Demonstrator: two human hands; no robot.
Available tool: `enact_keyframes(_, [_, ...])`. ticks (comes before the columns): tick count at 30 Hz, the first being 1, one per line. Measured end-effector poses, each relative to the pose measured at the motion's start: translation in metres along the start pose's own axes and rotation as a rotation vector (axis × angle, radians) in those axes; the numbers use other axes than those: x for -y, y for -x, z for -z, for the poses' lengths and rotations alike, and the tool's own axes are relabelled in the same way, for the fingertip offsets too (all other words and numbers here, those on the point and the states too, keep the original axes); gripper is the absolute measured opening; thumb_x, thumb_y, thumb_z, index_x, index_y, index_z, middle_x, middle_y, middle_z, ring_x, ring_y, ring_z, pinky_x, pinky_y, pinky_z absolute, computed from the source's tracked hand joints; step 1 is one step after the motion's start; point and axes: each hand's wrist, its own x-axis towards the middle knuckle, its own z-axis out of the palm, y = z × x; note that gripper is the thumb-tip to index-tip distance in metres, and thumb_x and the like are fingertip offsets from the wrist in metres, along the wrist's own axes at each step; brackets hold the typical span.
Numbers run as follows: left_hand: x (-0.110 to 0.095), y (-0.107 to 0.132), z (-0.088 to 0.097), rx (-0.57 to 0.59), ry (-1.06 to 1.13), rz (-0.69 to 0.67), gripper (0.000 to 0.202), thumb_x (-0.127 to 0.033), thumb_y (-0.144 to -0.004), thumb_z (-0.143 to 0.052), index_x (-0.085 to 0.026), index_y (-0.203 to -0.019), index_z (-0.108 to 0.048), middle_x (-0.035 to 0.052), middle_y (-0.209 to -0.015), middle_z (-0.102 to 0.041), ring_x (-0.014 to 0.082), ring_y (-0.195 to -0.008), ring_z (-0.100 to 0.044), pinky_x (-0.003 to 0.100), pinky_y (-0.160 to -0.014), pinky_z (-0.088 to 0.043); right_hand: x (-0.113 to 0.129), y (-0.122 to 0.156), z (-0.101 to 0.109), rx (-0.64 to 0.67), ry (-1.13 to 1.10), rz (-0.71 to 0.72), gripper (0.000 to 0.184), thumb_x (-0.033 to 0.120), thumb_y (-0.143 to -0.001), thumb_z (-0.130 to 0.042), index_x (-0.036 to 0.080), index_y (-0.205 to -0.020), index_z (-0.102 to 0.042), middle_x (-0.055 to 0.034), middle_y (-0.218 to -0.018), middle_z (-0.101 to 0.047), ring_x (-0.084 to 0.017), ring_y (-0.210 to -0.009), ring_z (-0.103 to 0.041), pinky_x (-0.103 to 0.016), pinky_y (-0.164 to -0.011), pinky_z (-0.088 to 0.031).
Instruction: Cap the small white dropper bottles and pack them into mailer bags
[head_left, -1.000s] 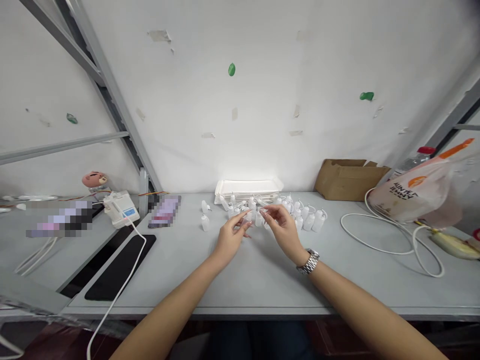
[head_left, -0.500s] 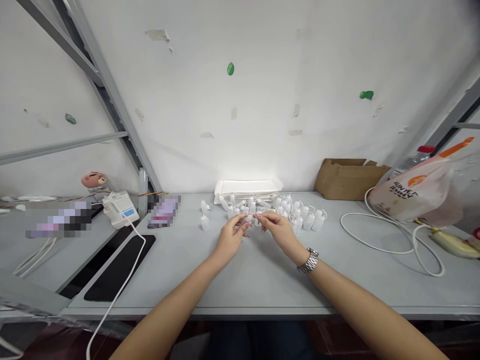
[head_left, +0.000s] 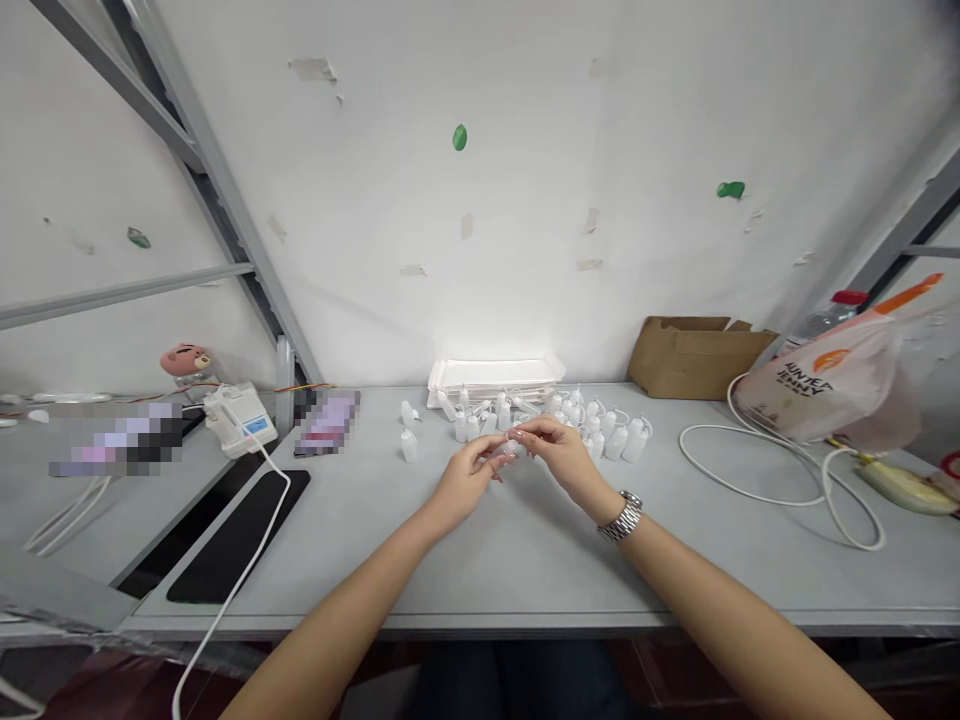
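One small white bottle [head_left: 512, 446], translucent, pinched between fingertips of curled left hand [head_left: 466, 480] and right hand [head_left: 561, 456], before the paper stack [head_left: 495, 372]; upright bottles [head_left: 600, 428] there (too crowded to count).

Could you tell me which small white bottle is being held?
The bottle pinched between left hand and right hand; the other bottles sit on the table.

Grey table [head_left: 525, 570]: cardboard box [head_left: 697, 355] and plastic bag [head_left: 832, 390] at right, looped white cable [head_left: 750, 492] beside them; pink toy [head_left: 185, 360], black mat [head_left: 240, 530] at left.
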Motion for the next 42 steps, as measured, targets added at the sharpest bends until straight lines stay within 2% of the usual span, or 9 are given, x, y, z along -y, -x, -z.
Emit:
enact_keyframes(5, [0.002,0.0,-0.001,-0.002,0.009,0.031,0.032,-0.034,-0.078,-0.057,-0.016,-0.105,-0.059,0.009,-0.099,-0.065,0.021,-0.09,-0.06,0.03,-0.067,-0.046,0.001,-0.002,0.001,-0.017,-0.003,-0.037,0.024,0.042,-0.067,-0.067,0.018,-0.068,-0.066,-0.0009,-0.069,-0.057,-0.013,-0.062,-0.048,-0.03,-0.061,-0.04])
enact_keyframes(8, [-0.001,0.0,-0.002,-0.008,0.042,0.047,0.035,-0.037,-0.075,-0.061,-0.015,-0.102,-0.059,0.0093,-0.096,-0.065,0.0211,-0.089,-0.06,0.029,-0.066,-0.046,0.0,-0.004,0.003,0.003,-0.016,-0.032,0.026,0.043,-0.069,-0.065,0.018,-0.074,-0.067,-0.0012,-0.069,-0.058,-0.013,-0.061,-0.048,-0.03,-0.061,-0.041])
enact_keyframes(11, [-0.008,-0.001,0.001,0.029,0.131,0.066,0.035,-0.04,-0.074,-0.062,-0.015,-0.099,-0.061,0.0088,-0.09,-0.066,0.0196,-0.086,-0.06,0.027,-0.065,-0.044,0.002,-0.005,0.009,0.023,0.003,0.043,0.026,0.043,-0.075,-0.06,0.021,-0.087,-0.068,-0.0031,-0.079,-0.061,-0.014,-0.066,-0.051,-0.031,-0.064,-0.043])
enact_keyframes(14, [-0.014,0.0,0.006,0.079,0.293,0.138,0.031,-0.039,-0.076,-0.061,-0.015,-0.097,-0.062,0.0081,-0.088,-0.065,0.0168,-0.083,-0.058,0.025,-0.066,-0.042,0.009,-0.006,0.018,0.024,0.065,0.129,0.024,0.04,-0.079,-0.056,0.026,-0.092,-0.069,-0.0043,-0.092,-0.062,-0.017,-0.081,-0.054,-0.034,-0.075,-0.044])
enact_keyframes(17, [-0.016,0.001,0.01,0.161,0.445,0.207,0.028,-0.037,-0.075,-0.063,-0.016,-0.094,-0.064,0.0076,-0.084,-0.063,0.0148,-0.077,-0.057,0.024,-0.064,-0.04,0.015,-0.006,0.024,0.148,0.031,0.119,0.023,0.038,-0.08,-0.056,0.028,-0.095,-0.069,-0.0038,-0.098,-0.063,-0.019,-0.091,-0.055,-0.036,-0.083,-0.044])
enact_keyframes(21, [-0.015,0.002,0.01,0.229,0.553,0.241,0.025,-0.034,-0.073,-0.066,-0.015,-0.09,-0.065,0.007,-0.081,-0.061,0.013,-0.071,-0.055,0.024,-0.061,-0.038,0.013,-0.004,0.021,0.314,-0.083,0.071,0.021,0.035,-0.077,-0.06,0.028,-0.094,-0.07,-0.0032,-0.096,-0.063,-0.018,-0.088,-0.057,-0.035,-0.081,-0.046])
enact_keyframes(27, [-0.015,0.002,0.011,0.273,0.641,0.272,0.022,-0.03,-0.074,-0.066,-0.014,-0.089,-0.065,0.0057,-0.077,-0.058,0.0114,-0.066,-0.052,0.024,-0.06,-0.037,0.005,-0.004,0.015,0.305,-0.214,0.04,0.01,0.031,-0.073,-0.065,0.024,-0.079,-0.07,-0.0012,-0.082,-0.062,-0.015,-0.079,-0.058,-0.033,-0.076,-0.047])
enact_keyframes(31, [-0.015,0.001,0.011,0.269,0.639,0.294,0.022,-0.03,-0.073,-0.067,-0.014,-0.088,-0.064,0.0061,-0.078,-0.058,0.0112,-0.065,-0.05,0.024,-0.059,-0.037,0.0,-0.005,0.011,0.308,-0.279,-0.032,0.013,0.031,-0.071,-0.068,0.023,-0.08,-0.068,-0.0001,-0.077,-0.063,-0.014,-0.074,-0.058,-0.033,-0.075,-0.046])
enact_keyframes(42, [-0.012,0.0,0.012,0.289,0.647,0.277,0.021,-0.03,-0.075,-0.063,-0.014,-0.088,-0.065,0.0066,-0.079,-0.057,0.0101,-0.063,-0.048,0.024,-0.054,-0.031,-0.001,0.0,-0.003,0.253,-0.367,-0.072,0.018,0.035,-0.071,-0.066,0.02,-0.074,-0.058,0.0022,-0.065,-0.058,-0.012,-0.062,-0.054,-0.03,-0.063,-0.043])
